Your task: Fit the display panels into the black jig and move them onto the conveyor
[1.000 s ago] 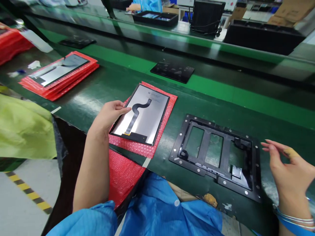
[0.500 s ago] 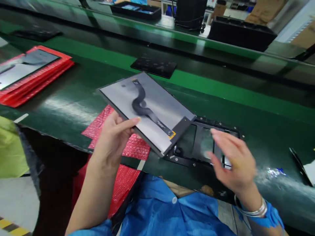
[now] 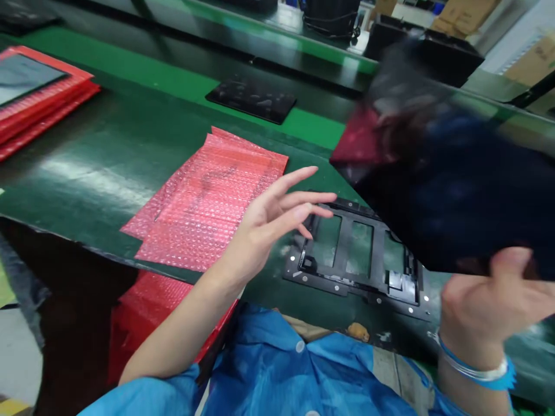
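Observation:
My right hand point(image 3: 489, 300) grips the lower edge of a screen panel point(image 3: 468, 190), its dark glossy face toward me, blurred by motion and raised on the right. With fingers spread and nothing in it, my left hand point(image 3: 277, 219) hovers at the left end of a black frame fixture point(image 3: 377, 251). That fixture lies on the green table and has rectangular openings and a silvery piece at its lower right corner. Pink bubble-wrap sheets point(image 3: 199, 202) lie left of my left hand.
A dark panel point(image 3: 251, 101) lies on the bright green strip behind. Red bubble bags point(image 3: 47, 95) with a screen on top are stacked at the far left. More red wrap point(image 3: 151, 306) hangs below the table edge. A black box point(image 3: 433, 58) stands behind.
The panel has passed from my left hand to my right, moved right and turned its dark face toward me. My left hand has let go and opened. The view has shifted, uncovering the pink sheets.

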A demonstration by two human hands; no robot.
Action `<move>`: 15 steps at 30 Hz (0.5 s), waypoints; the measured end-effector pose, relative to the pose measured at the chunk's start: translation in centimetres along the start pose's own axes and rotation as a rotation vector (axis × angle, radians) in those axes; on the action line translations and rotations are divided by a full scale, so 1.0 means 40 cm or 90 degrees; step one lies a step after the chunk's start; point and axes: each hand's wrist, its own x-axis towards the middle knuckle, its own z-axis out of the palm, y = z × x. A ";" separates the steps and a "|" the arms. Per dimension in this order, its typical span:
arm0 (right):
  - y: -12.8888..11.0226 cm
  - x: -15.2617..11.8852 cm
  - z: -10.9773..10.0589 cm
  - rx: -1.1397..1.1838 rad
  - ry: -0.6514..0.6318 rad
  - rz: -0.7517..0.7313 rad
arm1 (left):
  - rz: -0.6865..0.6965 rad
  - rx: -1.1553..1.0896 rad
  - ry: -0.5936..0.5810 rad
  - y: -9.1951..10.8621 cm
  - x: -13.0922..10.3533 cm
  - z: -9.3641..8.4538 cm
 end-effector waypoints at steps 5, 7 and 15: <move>0.061 0.026 -0.014 0.187 0.197 0.347 | -0.008 0.196 0.067 -0.122 0.036 -0.083; 0.062 0.011 -0.016 0.224 0.131 0.458 | -0.042 0.246 0.027 -0.159 0.042 -0.103; 0.025 -0.012 -0.023 0.160 -0.015 0.649 | -0.036 0.494 -0.162 -0.168 0.033 -0.103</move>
